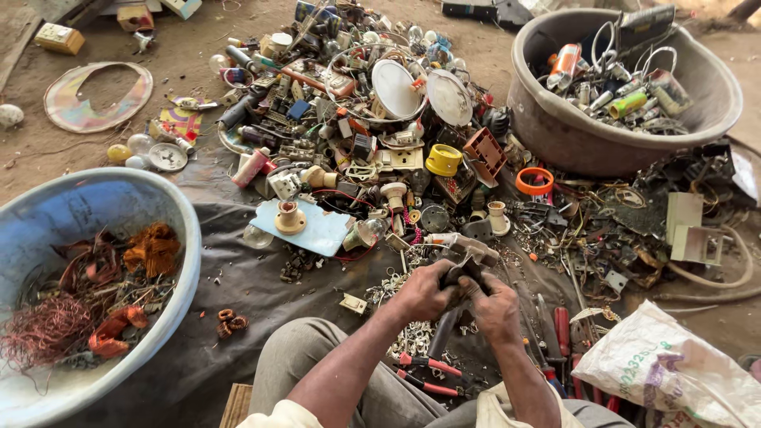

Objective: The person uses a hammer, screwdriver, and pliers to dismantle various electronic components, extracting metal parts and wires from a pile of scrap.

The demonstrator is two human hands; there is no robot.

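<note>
The person's left hand (420, 292) and right hand (495, 305) met in front of the knees, both clenched around one dark tool (464, 273) whose handle (441, 333) hung down between them. The tool sat just above a dark sheet (238, 277) on the floor, near the edge of a scrap pile (372, 119). A blue basin (103, 210) with copper wire (43, 329) lay to the left, a brown basin (555, 119) further back on the right.

Blue basin (178, 208) holds orange copper wire (152, 248); yellow cap (442, 159), orange ring (534, 181).
</note>
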